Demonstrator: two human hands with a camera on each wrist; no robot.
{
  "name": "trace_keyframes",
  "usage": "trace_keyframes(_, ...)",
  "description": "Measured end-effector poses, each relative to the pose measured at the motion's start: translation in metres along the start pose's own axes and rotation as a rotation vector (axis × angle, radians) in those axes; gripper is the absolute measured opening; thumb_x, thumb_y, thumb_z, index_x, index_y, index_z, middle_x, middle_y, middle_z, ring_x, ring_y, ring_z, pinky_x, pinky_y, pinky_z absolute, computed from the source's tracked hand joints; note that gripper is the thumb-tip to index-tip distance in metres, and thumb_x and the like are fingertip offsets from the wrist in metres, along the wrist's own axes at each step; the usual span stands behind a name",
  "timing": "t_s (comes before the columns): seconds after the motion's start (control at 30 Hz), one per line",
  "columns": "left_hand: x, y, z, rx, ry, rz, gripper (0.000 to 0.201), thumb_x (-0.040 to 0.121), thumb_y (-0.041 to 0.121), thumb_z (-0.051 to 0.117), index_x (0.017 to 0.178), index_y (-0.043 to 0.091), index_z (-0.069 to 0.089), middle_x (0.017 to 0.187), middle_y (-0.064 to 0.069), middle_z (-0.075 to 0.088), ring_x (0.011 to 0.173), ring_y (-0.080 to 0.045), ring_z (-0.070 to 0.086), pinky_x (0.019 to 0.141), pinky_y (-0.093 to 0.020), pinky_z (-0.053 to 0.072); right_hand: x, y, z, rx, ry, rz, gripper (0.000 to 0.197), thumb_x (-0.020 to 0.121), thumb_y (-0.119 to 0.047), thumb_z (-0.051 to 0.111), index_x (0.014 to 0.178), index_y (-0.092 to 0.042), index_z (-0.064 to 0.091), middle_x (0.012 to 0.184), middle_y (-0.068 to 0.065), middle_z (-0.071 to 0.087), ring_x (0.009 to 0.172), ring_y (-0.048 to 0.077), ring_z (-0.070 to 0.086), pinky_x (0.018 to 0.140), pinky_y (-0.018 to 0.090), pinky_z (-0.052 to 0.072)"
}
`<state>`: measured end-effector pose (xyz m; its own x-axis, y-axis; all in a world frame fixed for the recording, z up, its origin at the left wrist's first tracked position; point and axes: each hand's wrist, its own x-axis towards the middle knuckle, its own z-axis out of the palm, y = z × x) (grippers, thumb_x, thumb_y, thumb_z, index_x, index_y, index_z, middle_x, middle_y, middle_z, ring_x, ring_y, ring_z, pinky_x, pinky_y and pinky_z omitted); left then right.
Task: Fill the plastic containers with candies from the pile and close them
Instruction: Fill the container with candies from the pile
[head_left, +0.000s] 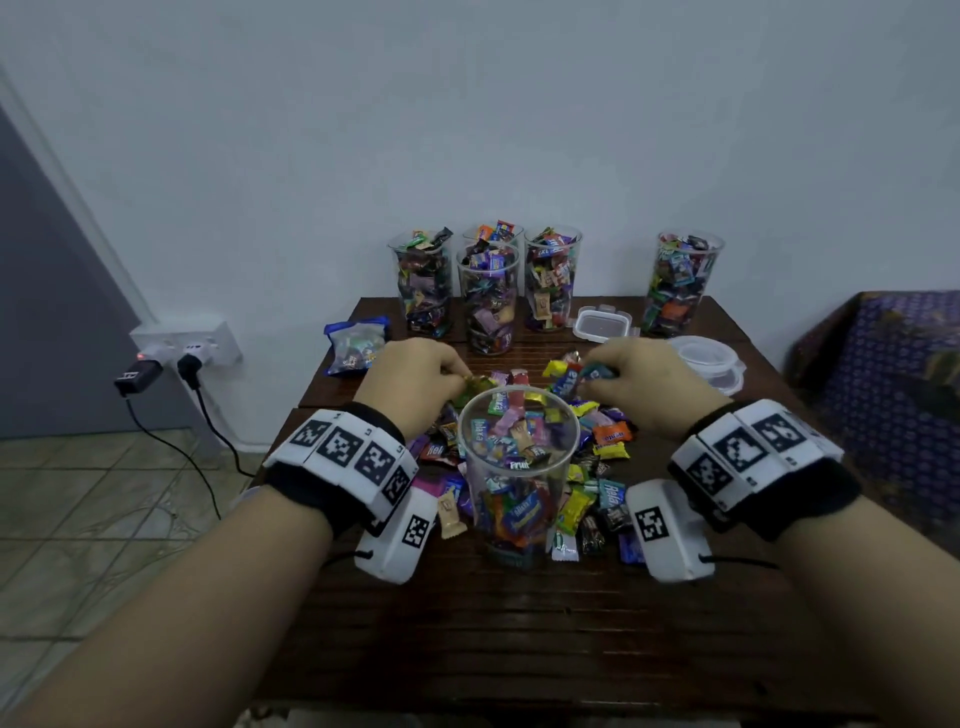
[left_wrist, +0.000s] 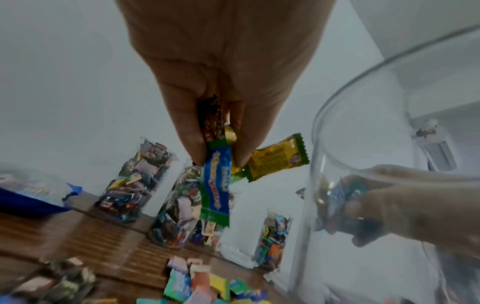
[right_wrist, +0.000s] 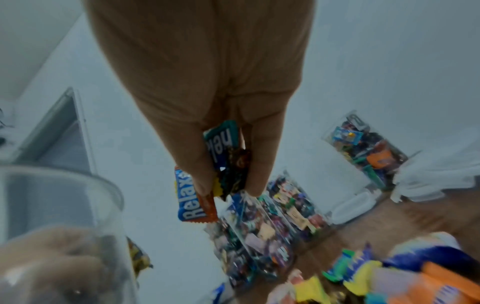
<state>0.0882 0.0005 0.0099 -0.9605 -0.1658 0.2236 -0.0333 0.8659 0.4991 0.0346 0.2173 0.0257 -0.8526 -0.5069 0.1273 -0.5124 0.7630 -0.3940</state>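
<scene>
Above the clear container (head_left: 519, 457), left hand (head_left: 410, 379) pinching blue-green candy (left_wrist: 215, 185), right hand (head_left: 654, 384) gripping "Relaxa" candies (right_wrist: 194, 203).

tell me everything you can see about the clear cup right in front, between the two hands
The cup is a tall, clear, round plastic tumbler standing upright on the wooden table, open, no lid. Wrapped candies fill most of it, stopping short of the rim. Loose candies crowd its base. Neither the left hand nor the right hand touches it.
</scene>
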Motion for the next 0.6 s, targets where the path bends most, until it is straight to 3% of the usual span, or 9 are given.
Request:
trace_keyframes(0.1,-0.002,0.006,-0.007,-0.039,0.049,0.01,0.014,0.088,0.013,0.061,0.093,0.014,0.074,0.089,0.001,0.065,0.075,-0.011,0.057,0.074,-0.025,0.046,-0.006,-0.012,-0.016,0.098,0.093,-0.064,0.014,0.087,-0.018,0.064,0.096,-0.009,0.07,0.079,-0.004,0.051,0.084,0.019,0.051,0.071,0.027,0.036)
trace_keyframes(0.17,-0.004,0.009,-0.011,-0.062,0.066,0.014,0.014,0.087,0.014,0.061,0.092,0.015,0.074,0.088,0.002,0.065,0.081,-0.014,0.06,0.077,-0.028,0.049,-0.011,-0.02,-0.026,0.12,0.126,-0.117,0.012,0.086,-0.018,0.065,0.094,-0.011,0.069,0.079,-0.005,0.051,0.083,0.018,0.049,0.07,0.025,0.032)
trace_keyframes(0.3,-0.007,0.015,-0.016,-0.091,0.079,0.039,0.014,0.087,0.014,0.062,0.093,0.016,0.074,0.092,0.0,0.068,0.083,-0.016,0.062,0.079,-0.033,0.051,-0.02,-0.037,-0.035,0.037,0.077,-0.216,0.018,0.087,-0.022,0.064,0.098,-0.009,0.068,0.096,0.005,0.06,0.088,0.022,0.054,0.075,0.032,0.04)
trace_keyframes(0.47,-0.009,0.017,-0.017,-0.097,0.082,0.041,0.014,0.087,0.013,0.062,0.094,0.015,0.074,0.094,-0.003,0.069,0.086,-0.019,0.063,0.082,-0.037,0.052,-0.027,-0.05,-0.027,-0.143,0.015,-0.322,0.02,0.089,-0.022,0.059,0.103,-0.011,0.069,0.111,0.005,0.062,0.102,0.022,0.055,0.087,0.031,0.042)
trace_keyframes(0.6,-0.011,0.015,-0.017,-0.071,0.084,0.021,0.014,0.087,0.013,0.061,0.091,0.015,0.074,0.089,-0.004,0.07,0.075,-0.016,0.064,0.073,-0.03,0.052,-0.031,-0.059,-0.021,-0.242,-0.048,-0.347,0.023,0.091,-0.021,0.053,0.105,-0.012,0.069,0.116,0.004,0.059,0.103,0.023,0.056,0.089,0.036,0.044)
